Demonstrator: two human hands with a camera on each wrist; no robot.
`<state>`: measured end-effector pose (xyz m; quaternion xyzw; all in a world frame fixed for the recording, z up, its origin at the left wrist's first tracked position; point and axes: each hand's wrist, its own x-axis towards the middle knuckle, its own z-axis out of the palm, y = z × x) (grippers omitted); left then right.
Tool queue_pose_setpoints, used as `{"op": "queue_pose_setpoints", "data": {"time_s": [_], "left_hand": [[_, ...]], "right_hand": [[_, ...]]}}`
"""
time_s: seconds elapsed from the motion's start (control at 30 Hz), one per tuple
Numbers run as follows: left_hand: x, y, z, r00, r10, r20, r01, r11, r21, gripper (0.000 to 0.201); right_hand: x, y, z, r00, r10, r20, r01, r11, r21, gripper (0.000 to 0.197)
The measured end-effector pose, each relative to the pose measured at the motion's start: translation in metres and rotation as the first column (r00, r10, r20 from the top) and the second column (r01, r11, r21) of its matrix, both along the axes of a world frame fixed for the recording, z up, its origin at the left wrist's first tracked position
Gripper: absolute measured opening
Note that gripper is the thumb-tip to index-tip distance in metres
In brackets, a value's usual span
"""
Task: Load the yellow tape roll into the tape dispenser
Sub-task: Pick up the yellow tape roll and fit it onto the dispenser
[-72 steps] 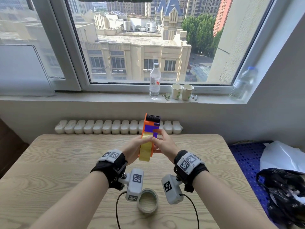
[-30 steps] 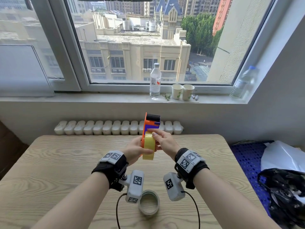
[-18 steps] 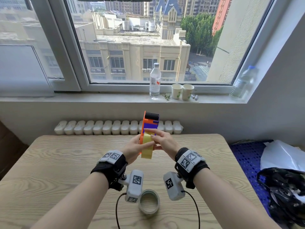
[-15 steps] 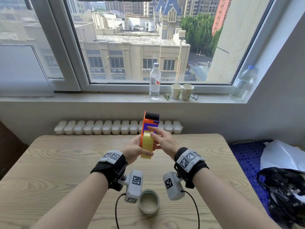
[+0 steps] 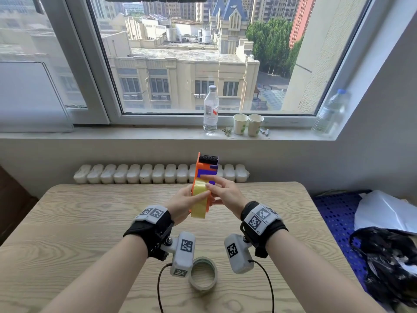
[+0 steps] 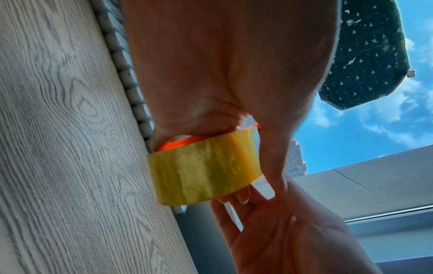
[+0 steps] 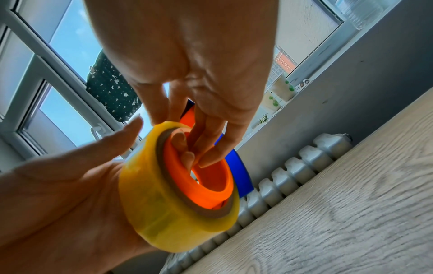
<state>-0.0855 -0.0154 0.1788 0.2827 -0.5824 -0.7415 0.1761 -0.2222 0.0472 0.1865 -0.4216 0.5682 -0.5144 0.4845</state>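
Holding item one: yellow tape roll (image 7: 173, 196), seated over the orange hub of the tape dispenser (image 5: 204, 175), raised above the desk (image 5: 67, 222). Left hand (image 7: 70, 194) cups the roll's outer band, fingers curled round it. Right hand (image 7: 187, 74) has fingertips hooked inside the hub, thumb side loose. Handling, by estimate: light, stiff on its cardboard core, slick on the face, tacky at the free end; best gripped by the rim. Below the wrists: a spare grey tape ring (image 5: 203, 276) on the desk. Beyond the hands, on the sill: two paper cups (image 5: 248, 124), contents unseen; a clear bottle (image 5: 211, 116), apparently near empty.
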Motion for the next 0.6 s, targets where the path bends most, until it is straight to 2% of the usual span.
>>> {"op": "queue_pose_setpoints", "data": {"time_s": [0.13,0.23,0.43,0.6], "left_hand": [[0.002,0.0,0.0,0.997,-0.061,0.044,0.063,0.997,-0.05,0.052],[0.002,0.003,0.003,0.996,-0.081,0.045,0.083,0.995,-0.055,0.049],[0.004,0.004,0.002,0.997,-0.078,-0.011,0.078,0.996,-0.033,0.035],[0.003,0.006,0.001,1.0,-0.02,0.024,0.02,1.0,-0.002,0.032]], "right_hand": [[0.002,-0.003,-0.002,0.995,-0.089,-0.041,0.089,0.996,0.001,0.03],[0.002,-0.004,-0.003,0.99,-0.137,-0.024,0.138,0.99,0.017,0.03],[0.003,0.003,-0.001,0.999,-0.029,0.013,0.029,0.999,0.037,0.033],[0.0,0.007,-0.002,1.0,0.027,0.013,-0.027,0.999,0.037,0.036]]}}
